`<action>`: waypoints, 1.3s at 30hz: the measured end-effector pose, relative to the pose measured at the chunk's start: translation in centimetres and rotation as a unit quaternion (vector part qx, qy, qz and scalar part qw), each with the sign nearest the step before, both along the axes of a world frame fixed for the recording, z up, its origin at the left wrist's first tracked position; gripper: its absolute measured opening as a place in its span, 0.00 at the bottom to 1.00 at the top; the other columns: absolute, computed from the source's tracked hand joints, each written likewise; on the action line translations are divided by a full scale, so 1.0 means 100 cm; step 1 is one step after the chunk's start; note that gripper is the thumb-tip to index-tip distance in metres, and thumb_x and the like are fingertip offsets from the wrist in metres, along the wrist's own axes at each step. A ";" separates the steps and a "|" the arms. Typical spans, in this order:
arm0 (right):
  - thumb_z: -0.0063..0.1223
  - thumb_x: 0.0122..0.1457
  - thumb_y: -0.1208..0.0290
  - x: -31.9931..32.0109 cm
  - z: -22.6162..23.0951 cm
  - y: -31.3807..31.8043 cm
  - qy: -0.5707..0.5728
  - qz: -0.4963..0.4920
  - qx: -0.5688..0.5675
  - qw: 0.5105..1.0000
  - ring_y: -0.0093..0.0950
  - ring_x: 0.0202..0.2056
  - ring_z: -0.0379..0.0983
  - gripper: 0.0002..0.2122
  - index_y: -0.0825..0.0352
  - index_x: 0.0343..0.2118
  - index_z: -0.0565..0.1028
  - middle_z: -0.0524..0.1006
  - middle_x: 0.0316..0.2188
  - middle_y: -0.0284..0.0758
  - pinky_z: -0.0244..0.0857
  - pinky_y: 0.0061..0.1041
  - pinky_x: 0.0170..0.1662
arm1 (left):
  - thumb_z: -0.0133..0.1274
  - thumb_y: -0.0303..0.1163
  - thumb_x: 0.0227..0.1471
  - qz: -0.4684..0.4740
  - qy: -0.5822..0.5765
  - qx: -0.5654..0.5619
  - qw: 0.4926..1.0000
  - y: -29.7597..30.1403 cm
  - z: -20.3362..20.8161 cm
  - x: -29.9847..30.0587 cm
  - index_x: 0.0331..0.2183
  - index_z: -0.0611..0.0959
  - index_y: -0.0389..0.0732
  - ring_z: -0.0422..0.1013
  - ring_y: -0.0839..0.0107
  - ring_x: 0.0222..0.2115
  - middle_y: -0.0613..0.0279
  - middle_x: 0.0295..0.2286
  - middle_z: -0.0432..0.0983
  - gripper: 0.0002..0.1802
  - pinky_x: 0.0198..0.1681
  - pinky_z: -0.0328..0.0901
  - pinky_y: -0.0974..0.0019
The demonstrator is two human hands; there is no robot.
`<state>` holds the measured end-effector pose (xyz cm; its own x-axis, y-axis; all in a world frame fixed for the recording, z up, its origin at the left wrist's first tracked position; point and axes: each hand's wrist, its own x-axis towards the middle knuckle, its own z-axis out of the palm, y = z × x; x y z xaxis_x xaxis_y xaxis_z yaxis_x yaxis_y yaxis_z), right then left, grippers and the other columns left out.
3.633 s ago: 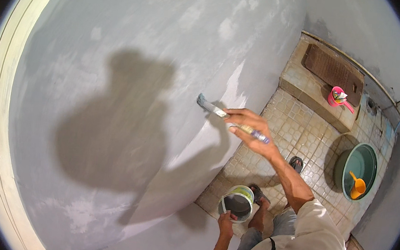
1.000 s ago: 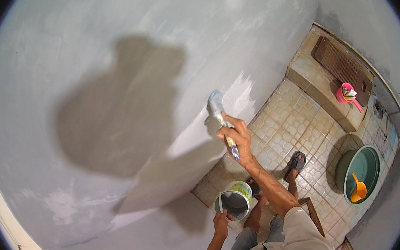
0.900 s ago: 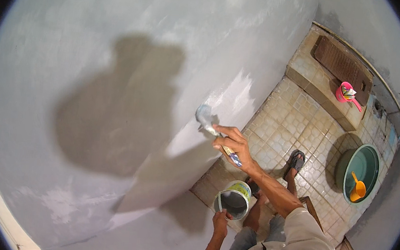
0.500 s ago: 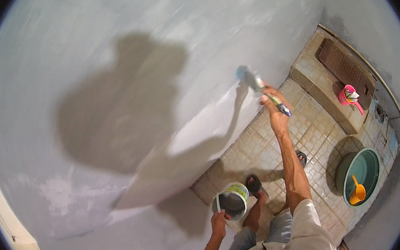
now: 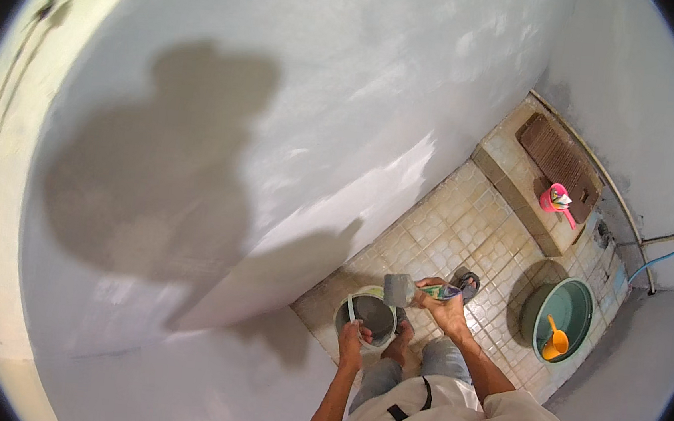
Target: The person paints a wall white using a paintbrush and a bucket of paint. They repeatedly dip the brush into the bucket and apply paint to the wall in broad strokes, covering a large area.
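Note:
My right hand [image 5: 442, 306] is closed round the colourful handle of a paintbrush [image 5: 400, 290]. Its wide grey head points left, just beside the rim of a paint bucket [image 5: 346, 314]. Grey paint [image 5: 374, 320] lies inside that bucket. My left hand [image 5: 353, 337] grips the bucket at its near side, by the pale strip of its handle. Beyond the bucket rises the wall [image 5: 340, 171], coated grey above, with a paler, whitish band low down.
A green basin [image 5: 530, 320] with an orange dipper [image 5: 556, 342] stands on the tiled floor [image 5: 432, 227] at right. On a tiled ledge [image 5: 508, 173] are a brown washboard [image 5: 558, 154] and a pink dipper [image 5: 553, 199] holding small packets. A blue hose [image 5: 653, 262] hangs from a tap.
My right hand has drawn the paintbrush off the wall and down to the bucket. The view has shifted, showing more of the pale upper edge at left.

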<state>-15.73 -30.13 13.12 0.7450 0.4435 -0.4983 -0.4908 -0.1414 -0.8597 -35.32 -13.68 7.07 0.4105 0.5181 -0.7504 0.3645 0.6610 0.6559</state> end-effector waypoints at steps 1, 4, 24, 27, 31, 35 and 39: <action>0.64 0.58 0.69 -0.002 0.011 0.000 -0.038 -0.027 -0.002 0.999 0.21 0.35 0.75 0.12 0.68 0.43 0.80 0.81 0.36 0.32 0.71 0.24 0.41 | 0.46 0.37 0.63 0.005 -0.019 0.003 1.000 0.000 0.009 -0.004 0.42 0.77 0.35 0.70 0.68 0.24 0.58 0.25 0.75 0.15 0.32 0.68 0.62; 0.63 0.59 0.66 0.028 0.036 0.012 -0.181 -0.117 -0.008 0.976 0.24 0.37 0.76 0.17 0.68 0.49 0.78 0.80 0.38 0.35 0.70 0.25 0.44 | 0.47 0.37 0.63 -0.012 -0.040 0.018 0.999 -0.004 0.036 -0.004 0.42 0.77 0.35 0.70 0.68 0.24 0.59 0.25 0.75 0.15 0.32 0.68 0.63; 0.58 0.63 0.69 0.123 0.030 0.125 -0.146 -0.214 0.311 0.915 0.30 0.43 0.78 0.17 0.73 0.51 0.74 0.78 0.45 0.41 0.79 0.30 0.42 | 0.51 0.37 0.60 -0.062 0.012 0.063 0.996 0.002 0.044 -0.037 0.32 0.76 0.38 0.71 0.70 0.23 0.59 0.25 0.76 0.11 0.30 0.67 0.64; 0.58 0.63 0.70 0.166 0.006 0.106 -0.178 -0.283 0.282 0.899 0.30 0.44 0.77 0.16 0.72 0.51 0.75 0.78 0.45 0.41 0.78 0.30 0.43 | 0.51 0.37 0.60 -0.060 0.004 0.059 0.996 0.009 0.031 -0.049 0.33 0.76 0.38 0.71 0.70 0.23 0.59 0.25 0.76 0.11 0.30 0.68 0.64; 0.58 0.63 0.71 0.169 0.026 0.106 -0.269 -0.288 0.232 0.889 0.28 0.44 0.77 0.15 0.70 0.50 0.76 0.78 0.46 0.40 0.78 0.29 0.44 | 0.51 0.38 0.61 -0.036 0.023 0.066 0.997 0.007 0.040 -0.057 0.34 0.75 0.38 0.71 0.71 0.23 0.59 0.25 0.76 0.12 0.30 0.67 0.66; 0.57 0.63 0.76 0.121 0.053 0.128 -0.346 -0.192 0.173 0.902 0.28 0.48 0.76 0.11 0.64 0.48 0.80 0.79 0.50 0.38 0.74 0.28 0.50 | 0.52 0.38 0.59 -0.026 0.010 0.067 0.997 0.007 0.037 -0.060 0.35 0.76 0.38 0.72 0.69 0.24 0.58 0.26 0.76 0.12 0.31 0.68 0.63; 0.59 0.60 0.77 0.081 0.074 0.132 -0.486 -0.069 0.133 0.861 0.29 0.51 0.76 0.11 0.63 0.46 0.81 0.79 0.51 0.39 0.70 0.29 0.56 | 0.53 0.37 0.59 -0.014 -0.001 0.046 0.999 0.007 0.030 -0.061 0.35 0.76 0.38 0.71 0.69 0.23 0.58 0.26 0.76 0.11 0.30 0.68 0.63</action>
<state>-7.61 -16.94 20.56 0.8070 0.3194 0.4967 0.4831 0.1268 -0.8663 -41.47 -12.94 10.09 0.4272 0.5736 -0.6989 0.3803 0.5874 0.7144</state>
